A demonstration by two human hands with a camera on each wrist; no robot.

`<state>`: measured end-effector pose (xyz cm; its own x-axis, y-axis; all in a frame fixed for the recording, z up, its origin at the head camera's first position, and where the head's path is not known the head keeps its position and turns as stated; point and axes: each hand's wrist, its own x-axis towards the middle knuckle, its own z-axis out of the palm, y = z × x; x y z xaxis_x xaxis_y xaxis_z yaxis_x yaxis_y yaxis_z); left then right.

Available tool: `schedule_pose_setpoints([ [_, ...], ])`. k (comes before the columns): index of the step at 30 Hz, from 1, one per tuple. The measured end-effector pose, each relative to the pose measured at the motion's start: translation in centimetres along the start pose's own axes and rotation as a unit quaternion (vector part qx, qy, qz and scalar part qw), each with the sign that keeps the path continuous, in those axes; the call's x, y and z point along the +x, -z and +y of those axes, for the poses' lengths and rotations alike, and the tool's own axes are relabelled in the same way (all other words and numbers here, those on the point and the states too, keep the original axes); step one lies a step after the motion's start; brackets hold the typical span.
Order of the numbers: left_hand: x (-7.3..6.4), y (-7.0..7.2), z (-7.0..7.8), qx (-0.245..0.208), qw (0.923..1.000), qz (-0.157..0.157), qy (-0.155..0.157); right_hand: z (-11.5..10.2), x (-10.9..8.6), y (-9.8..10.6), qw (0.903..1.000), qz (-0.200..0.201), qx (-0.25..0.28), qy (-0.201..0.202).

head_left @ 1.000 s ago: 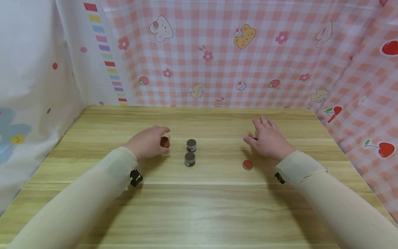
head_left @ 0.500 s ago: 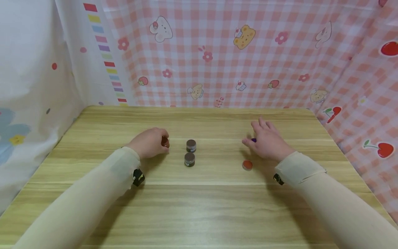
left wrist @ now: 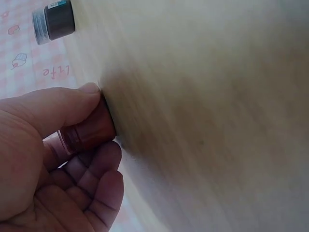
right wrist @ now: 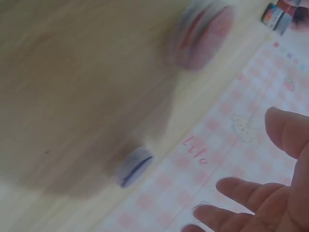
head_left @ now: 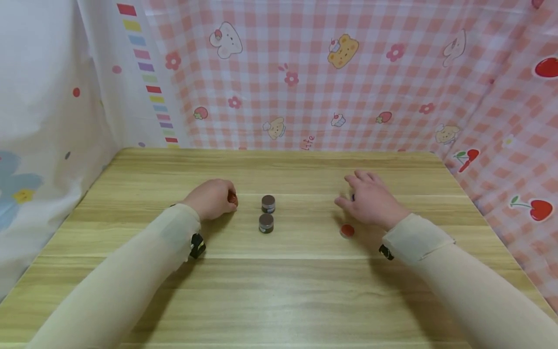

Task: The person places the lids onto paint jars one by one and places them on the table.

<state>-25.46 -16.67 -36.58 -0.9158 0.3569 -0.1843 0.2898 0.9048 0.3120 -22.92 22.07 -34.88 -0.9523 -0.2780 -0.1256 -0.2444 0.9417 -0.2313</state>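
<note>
the gingham cloth [head_left: 261,72] hangs behind the wooden table [head_left: 279,300], and two pale sleeves [head_left: 126,266] reach over the table from the near side. the right hand [head_left: 374,201] hovers with its thumb and fingers spread, holding nothing. the left hand [head_left: 209,199] grips the red jar [left wrist: 95,126] between thumb and fingers, low over the table, to the left of the other jars; whether its base touches the wood i cannot tell. a grip on the jar's sides, thumb facing the fingers, should keep it upright, with only light pressure and no fingers over the neck. between the hands stand the near dark jar [head_left: 266,224] and, just behind it, the far dark jar [head_left: 268,204]; the left knuckles need to clear both. the red lid [head_left: 347,231] lies flat, nearer the person than the right hand, so the wrist should be kept high above it. the purple lid [right wrist: 135,166] sits under the right hand, apart from the fingertips; so low a thing is best pinched by opposite edges, lest it skid.
</note>
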Motion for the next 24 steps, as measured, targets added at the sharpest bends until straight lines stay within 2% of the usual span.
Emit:
schedule_pose_setpoints([
  [3,0.0,0.0,0.0,-0.002,1.0,-0.002,0.003,-1.1,-0.4,0.3,1.0,-0.003,0.004,0.001],
  [5,0.1,0.0,0.0,-0.002,1.0,-0.001,0.005,-1.7,-0.7,0.4,0.9998,-0.019,0.005,0.001],
  [10,0.1,0.0,0.0,0.001,1.0,0.001,0.01,-2.6,-1.3,0.3,0.9941,-0.104,-0.027,0.015],
  [13,0.1,0.0,0.2,0.004,0.9999,0.001,0.014,-2.9,-1.6,0.0,0.9897,-0.139,-0.028,0.019],
  [19,0.1,-0.1,0.4,0.007,0.9998,-0.001,0.02,-3.0,-1.9,-0.5,0.9871,-0.159,0.0,0.022],
  [24,0.1,0.0,0.5,0.005,0.9996,-0.004,0.027,-3.2,-1.8,-0.8,0.9863,-0.163,-0.003,0.022],
])
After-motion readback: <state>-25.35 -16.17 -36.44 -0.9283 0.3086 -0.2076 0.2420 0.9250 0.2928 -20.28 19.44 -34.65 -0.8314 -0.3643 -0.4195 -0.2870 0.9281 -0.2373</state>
